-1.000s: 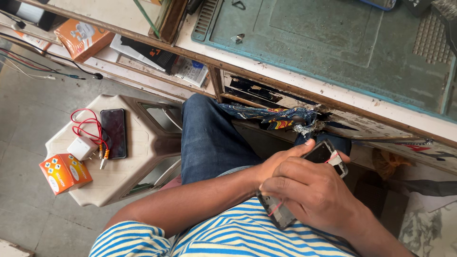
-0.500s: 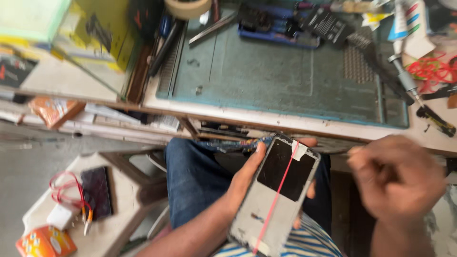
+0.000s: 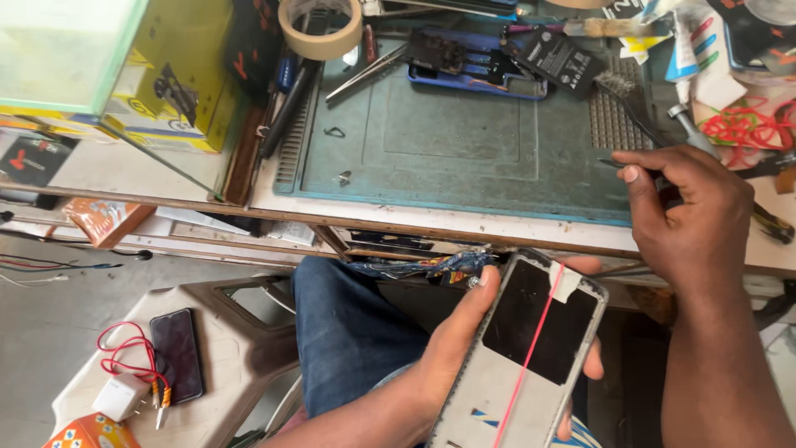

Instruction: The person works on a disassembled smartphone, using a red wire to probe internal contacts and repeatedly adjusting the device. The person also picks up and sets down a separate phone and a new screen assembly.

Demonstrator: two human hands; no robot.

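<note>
My left hand point(image 3: 464, 332) holds an opened phone frame point(image 3: 522, 357) over my lap, grey inside with a black patch, a red wire running down it and a strip of white tape near its top. My right hand point(image 3: 684, 216) rests on the front right of the teal work mat point(image 3: 448, 141), fingers pinched on a thin metal tool point(image 3: 609, 163), probably tweezers. A screwdriver point(image 3: 688, 133) lies just behind that hand.
On the bench lie a tape roll point(image 3: 319, 26), a blue phone body with exposed parts point(image 3: 464, 62), a black battery point(image 3: 557, 56), a brush, red wires point(image 3: 738, 124) and a yellow box point(image 3: 178, 91). A plastic stool point(image 3: 207, 365) at the left holds a black phone point(image 3: 176, 353), a charger and an orange box.
My view rose from my lap to the bench. The left hand brought the phone frame up and turned it face-up. The right hand left the frame and reached onto the mat.
</note>
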